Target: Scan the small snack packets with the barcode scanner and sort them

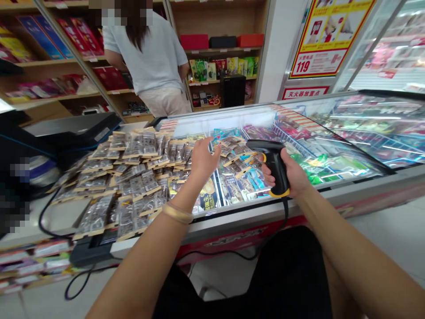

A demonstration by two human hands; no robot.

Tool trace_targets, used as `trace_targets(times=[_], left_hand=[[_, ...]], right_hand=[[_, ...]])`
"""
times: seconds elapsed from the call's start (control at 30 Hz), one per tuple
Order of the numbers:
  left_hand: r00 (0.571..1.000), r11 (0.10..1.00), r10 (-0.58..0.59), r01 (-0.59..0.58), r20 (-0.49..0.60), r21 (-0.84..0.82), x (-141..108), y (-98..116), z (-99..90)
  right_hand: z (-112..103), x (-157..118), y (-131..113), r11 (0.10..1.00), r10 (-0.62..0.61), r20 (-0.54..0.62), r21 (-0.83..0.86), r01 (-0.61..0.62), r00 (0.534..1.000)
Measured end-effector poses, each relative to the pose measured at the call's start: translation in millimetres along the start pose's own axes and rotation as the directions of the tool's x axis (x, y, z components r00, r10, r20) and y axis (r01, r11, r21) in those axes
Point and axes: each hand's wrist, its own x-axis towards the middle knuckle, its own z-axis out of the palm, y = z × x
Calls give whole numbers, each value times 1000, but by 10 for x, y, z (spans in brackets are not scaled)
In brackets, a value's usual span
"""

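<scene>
Barcode scanner (276, 170), black with yellow trim, noted at 3 o'clock from the centre of view, raised over the glass-topped chest freezer (237, 220). Right grip (292, 173) closed firmly about its pistol handle, thumb on the near side, fingers wrapped round the front; this hold presumably keeps the trigger within finger reach. Scanner nose points to 9 o'clock, apparently so that it faces the packets. Cable (286, 216) hangs at 6 o'clock from the handle, clear of the goods.

Left grip (202, 159), at centre, is partly open, fingers curved and thumb apart; nothing seen in it. Contact with the goods beneath cannot be determined.

Large pile of card-topped packets (137, 177) recorded at 9 o'clock, smaller pile (234, 153) between the grips. Both are probably set there for easy reach. Person in pale shirt (149, 62) stands at 11 o'clock, back turned.
</scene>
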Motion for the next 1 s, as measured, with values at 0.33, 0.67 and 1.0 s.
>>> trace_targets(times=[0.33, 0.67, 1.0], left_hand=[[923, 851, -363, 383, 126, -360, 54, -99, 303], [715, 253, -323, 697, 620, -671, 13, -16, -48], [972, 592, -191, 227, 139, -774, -45, -31, 116]], right_hand=[[-34, -20, 101, 996, 67, -75, -56, -71, 995], [6, -66, 119, 996, 70, -60, -58, -74, 996], [-39, -90, 141, 998, 41, -52, -48, -43, 998]])
